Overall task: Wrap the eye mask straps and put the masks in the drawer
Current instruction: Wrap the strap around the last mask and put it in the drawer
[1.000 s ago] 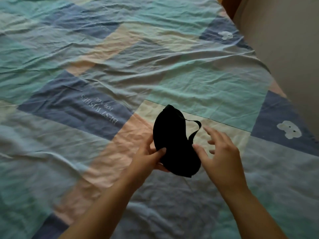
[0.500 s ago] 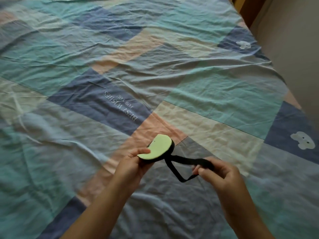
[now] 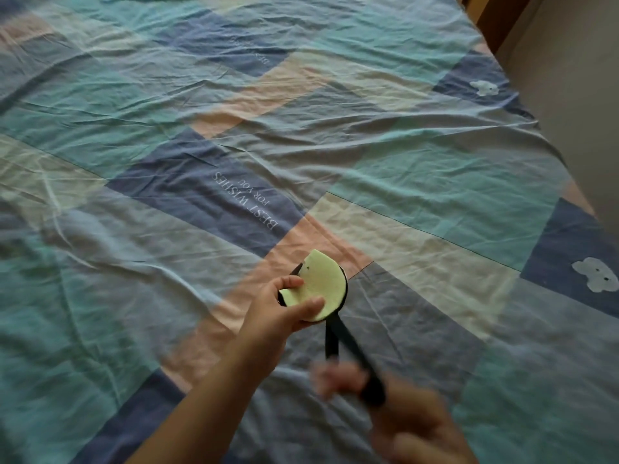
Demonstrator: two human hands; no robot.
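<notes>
Nearest the camera, the right hand (image 3: 395, 406) is smeared with blur low in the view; its fingers (image 3: 331, 376) look curled around the black strap (image 3: 348, 353), which crosses them as a dark band, though the exact grip is hard to make out. From there the strap runs up in two taut lines that meet at the eye mask (image 3: 321, 289). One eye mask is in sight, folded in half so its pale yellow-green lining faces up, with a black edge showing along its right rim. The left hand (image 3: 278, 316) holds it above the bed, thumb on top of the lining and fingers closed underneath. Below and beyond lies a single wrinkled patchwork bedsheet (image 3: 418, 169) in teal, blue, peach and cream blocks; one blue block bears the words "BEST WISHES FOR YOU" (image 3: 246, 204), and two white bear faces (image 3: 594, 274) show on blue blocks toward the right edge
</notes>
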